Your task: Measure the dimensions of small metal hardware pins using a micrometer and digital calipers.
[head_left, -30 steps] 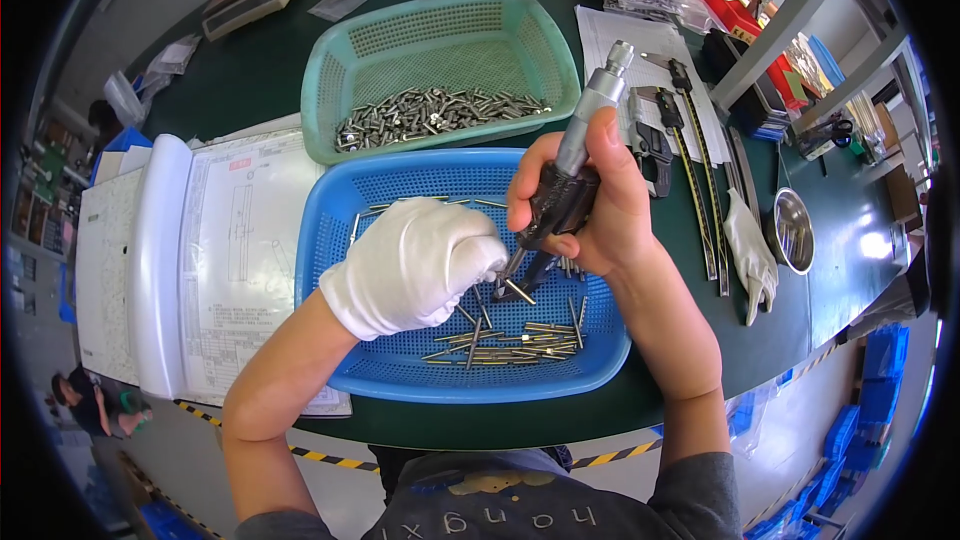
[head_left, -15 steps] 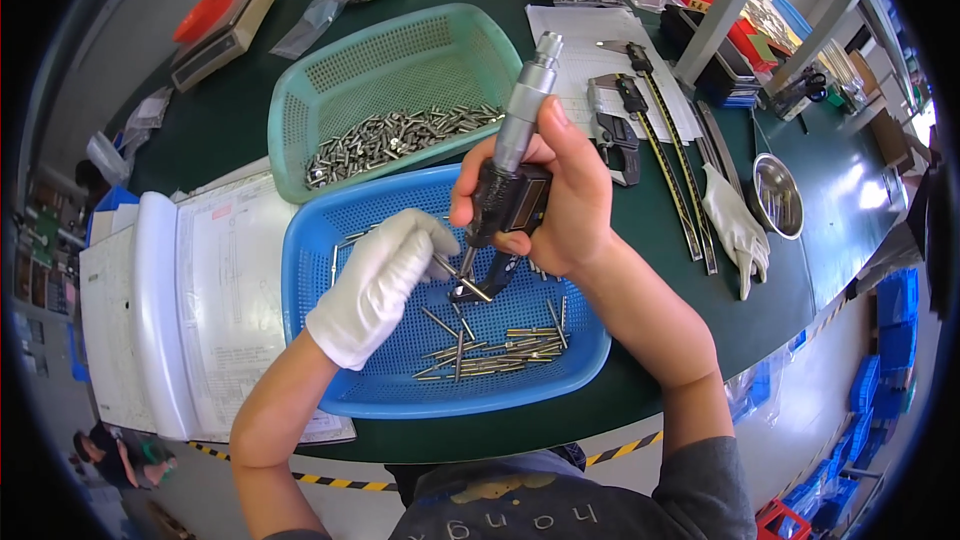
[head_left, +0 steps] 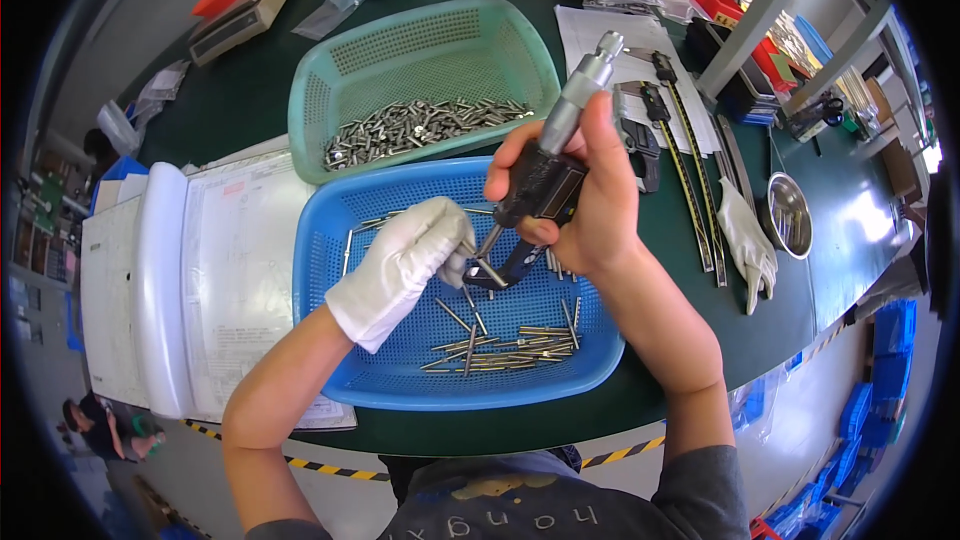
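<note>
My bare right hand (head_left: 590,185) wraps round a digital micrometer (head_left: 575,105), its silver barrel tilted up to the right and its black frame reaching down over the blue basket (head_left: 340,395). In its white glove, my left hand (head_left: 405,265) is closed, pinching a thin metal pin (head_left: 491,271) at the micrometer's jaws. Whether both jaw faces touch the pin I cannot tell. Below the hands, several loose metal pins (head_left: 510,352) lie on the basket floor, some side by side and some crossed. The left fingertips are partly hidden by the glove.
Behind stands a green basket (head_left: 400,50) with many short metal pins. To the right are digital calipers (head_left: 690,170), a white glove (head_left: 745,240) and a metal bowl (head_left: 788,202). A folder of papers (head_left: 235,290) lies left; a scale (head_left: 245,15) sits at the back left.
The whole view has shifted a little. Both hands, the micrometer and the pin stay together over the blue basket, with the grip of each hand unchanged.
</note>
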`<state>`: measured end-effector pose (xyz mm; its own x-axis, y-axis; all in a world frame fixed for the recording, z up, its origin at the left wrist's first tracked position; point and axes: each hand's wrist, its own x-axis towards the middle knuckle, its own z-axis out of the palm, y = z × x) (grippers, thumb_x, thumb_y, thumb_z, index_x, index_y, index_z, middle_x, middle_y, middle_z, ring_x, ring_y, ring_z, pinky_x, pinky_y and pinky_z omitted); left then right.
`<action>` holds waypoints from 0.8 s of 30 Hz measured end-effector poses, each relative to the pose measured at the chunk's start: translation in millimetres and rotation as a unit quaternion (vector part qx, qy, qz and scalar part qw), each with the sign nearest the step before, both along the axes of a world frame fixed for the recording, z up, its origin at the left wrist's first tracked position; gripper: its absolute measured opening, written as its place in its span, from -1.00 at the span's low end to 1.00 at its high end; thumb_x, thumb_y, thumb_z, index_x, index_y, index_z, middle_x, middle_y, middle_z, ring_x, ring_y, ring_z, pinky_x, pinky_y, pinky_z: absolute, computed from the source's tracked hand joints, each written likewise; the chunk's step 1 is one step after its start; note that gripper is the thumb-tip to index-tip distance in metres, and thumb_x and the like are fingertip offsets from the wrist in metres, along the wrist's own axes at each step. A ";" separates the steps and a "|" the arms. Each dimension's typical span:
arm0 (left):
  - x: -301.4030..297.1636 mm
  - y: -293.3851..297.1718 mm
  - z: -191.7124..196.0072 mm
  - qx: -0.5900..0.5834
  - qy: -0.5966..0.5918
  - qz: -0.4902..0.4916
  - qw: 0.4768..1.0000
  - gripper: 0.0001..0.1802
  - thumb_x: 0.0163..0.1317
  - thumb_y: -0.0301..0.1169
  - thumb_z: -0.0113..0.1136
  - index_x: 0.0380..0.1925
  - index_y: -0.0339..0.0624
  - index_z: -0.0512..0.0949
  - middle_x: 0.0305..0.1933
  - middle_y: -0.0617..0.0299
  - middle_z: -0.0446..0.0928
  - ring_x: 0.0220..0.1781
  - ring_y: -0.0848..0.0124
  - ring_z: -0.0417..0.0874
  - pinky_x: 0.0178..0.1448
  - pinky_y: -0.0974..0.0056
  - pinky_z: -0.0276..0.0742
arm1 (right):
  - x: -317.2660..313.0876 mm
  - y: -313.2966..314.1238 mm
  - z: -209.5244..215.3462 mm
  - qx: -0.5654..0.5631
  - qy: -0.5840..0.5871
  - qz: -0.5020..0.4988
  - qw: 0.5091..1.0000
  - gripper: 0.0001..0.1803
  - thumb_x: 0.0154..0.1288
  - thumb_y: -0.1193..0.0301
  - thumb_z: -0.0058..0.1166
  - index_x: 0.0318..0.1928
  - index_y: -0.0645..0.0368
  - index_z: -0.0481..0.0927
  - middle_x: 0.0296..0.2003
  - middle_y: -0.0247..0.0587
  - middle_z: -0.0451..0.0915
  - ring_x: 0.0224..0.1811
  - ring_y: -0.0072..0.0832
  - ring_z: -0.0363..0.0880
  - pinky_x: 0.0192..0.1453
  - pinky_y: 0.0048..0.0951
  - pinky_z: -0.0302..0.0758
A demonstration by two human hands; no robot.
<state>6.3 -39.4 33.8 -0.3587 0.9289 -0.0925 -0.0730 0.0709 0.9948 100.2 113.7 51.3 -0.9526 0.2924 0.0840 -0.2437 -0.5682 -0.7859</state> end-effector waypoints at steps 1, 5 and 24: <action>1.0 0.6 0.0 -0.002 -0.021 0.001 1.000 -0.71 0.25 -0.22 -0.14 -0.44 -0.24 0.36 -0.53 0.29 0.33 -0.49 0.58 0.36 -0.39 0.47 0.37 | -0.4 0.2 -0.2 0.001 0.000 0.003 1.000 -0.24 0.16 -0.23 -0.47 -0.43 0.29 0.46 -0.57 -0.07 0.51 -0.77 -0.61 0.30 -0.77 -0.68 0.16; 0.9 -2.2 1.8 -0.012 -0.031 -0.002 0.999 -0.70 0.26 -0.19 -0.14 -0.41 -0.23 0.36 -0.50 0.30 0.34 -0.48 0.59 0.35 -0.37 0.48 0.38 | -1.8 -1.7 0.5 -0.024 0.018 -0.004 1.000 -0.23 0.21 -0.17 -0.57 -0.39 0.32 0.48 -0.55 -0.02 0.51 -0.75 -0.57 0.33 -0.77 -0.67 0.18; -0.8 -0.1 2.2 -0.039 -0.036 -0.027 0.998 -0.61 0.24 -0.07 -0.18 -0.41 -0.21 0.37 -0.48 0.30 0.38 -0.46 0.55 0.41 -0.32 0.47 0.36 | 1.5 1.3 -1.6 0.003 0.014 0.007 1.000 -0.32 0.15 -0.16 -0.31 -0.44 0.30 0.48 -0.57 -0.07 0.52 -0.74 -0.61 0.35 -0.77 -0.67 0.16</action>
<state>5.5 -39.5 36.0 -0.2978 0.9359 -0.1882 -0.1383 0.1528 0.9785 101.7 115.0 49.7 -0.9539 0.2783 0.1123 -0.2575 -0.5665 -0.7828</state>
